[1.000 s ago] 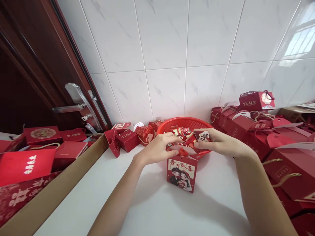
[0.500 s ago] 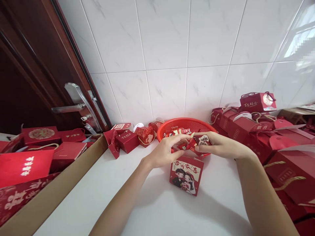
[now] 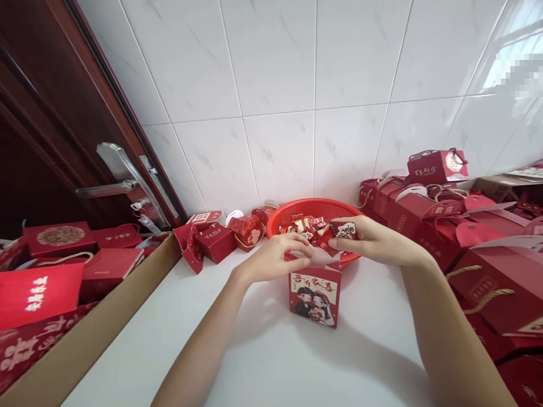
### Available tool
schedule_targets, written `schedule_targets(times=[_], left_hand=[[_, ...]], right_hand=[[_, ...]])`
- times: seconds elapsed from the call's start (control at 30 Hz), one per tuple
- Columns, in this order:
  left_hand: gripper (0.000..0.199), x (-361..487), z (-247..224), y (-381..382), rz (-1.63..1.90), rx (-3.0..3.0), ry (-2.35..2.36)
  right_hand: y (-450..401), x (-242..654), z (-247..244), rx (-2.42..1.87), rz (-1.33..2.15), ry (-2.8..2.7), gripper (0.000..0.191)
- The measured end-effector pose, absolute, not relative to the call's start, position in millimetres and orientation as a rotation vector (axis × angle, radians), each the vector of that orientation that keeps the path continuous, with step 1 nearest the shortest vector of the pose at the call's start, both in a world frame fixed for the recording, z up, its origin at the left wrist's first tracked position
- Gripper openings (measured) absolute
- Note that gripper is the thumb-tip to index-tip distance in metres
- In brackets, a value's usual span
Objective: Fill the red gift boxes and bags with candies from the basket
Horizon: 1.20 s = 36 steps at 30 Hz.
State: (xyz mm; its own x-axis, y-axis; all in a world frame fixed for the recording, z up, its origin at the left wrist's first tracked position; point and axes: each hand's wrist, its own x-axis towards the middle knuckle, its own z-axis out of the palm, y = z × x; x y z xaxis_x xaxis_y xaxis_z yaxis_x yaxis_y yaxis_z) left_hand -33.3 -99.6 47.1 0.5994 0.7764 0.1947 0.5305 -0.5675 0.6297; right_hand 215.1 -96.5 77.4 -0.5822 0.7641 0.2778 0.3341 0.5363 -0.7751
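A small red box (image 3: pixel 314 298) with a cartoon couple on its front stands upright on the white table, its top flaps up. My left hand (image 3: pixel 278 258) is at the box's upper left, fingers curled near a pale flap; whether they pinch it is unclear. Above the box's right side, my right hand (image 3: pixel 373 240) grips a dark red candy packet (image 3: pixel 345 230) with pale lettering. Just behind both hands sits a red plastic basket (image 3: pixel 280 217) holding several wrapped candies (image 3: pixel 304 225).
Red gift boxes (image 3: pixel 436 215) are piled along the right. Smaller boxes (image 3: pixel 216 242) stand by the tiled wall left of the basket. A cardboard carton (image 3: pixel 97 311) with red boxes lies at the left, below a door handle (image 3: pixel 106 188).
My hands have drawn apart, the left lower by the box's flaps, the right still with the packet. The box has turned slightly and more candies show in the basket. The view has shifted a little.
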Motion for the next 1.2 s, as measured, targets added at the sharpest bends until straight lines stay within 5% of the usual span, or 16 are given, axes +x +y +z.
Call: schedule_targets(times=[0.37, 0.8, 1.2], left_hand=[[0.064, -40, 52, -97, 0.407, 2.135, 1.109], [0.057, -39, 52, -96, 0.38, 2.135, 1.081], [0.052, -38, 55, -98, 0.361, 2.09, 1.135]], right_hand=[[-97, 187, 70, -0.791, 0.65, -2.365, 0.015], [-94, 180, 65, -0.606, 0.649, -2.283, 0.042], [-91, 192, 70, -0.659, 0.616, -2.128, 0.024]])
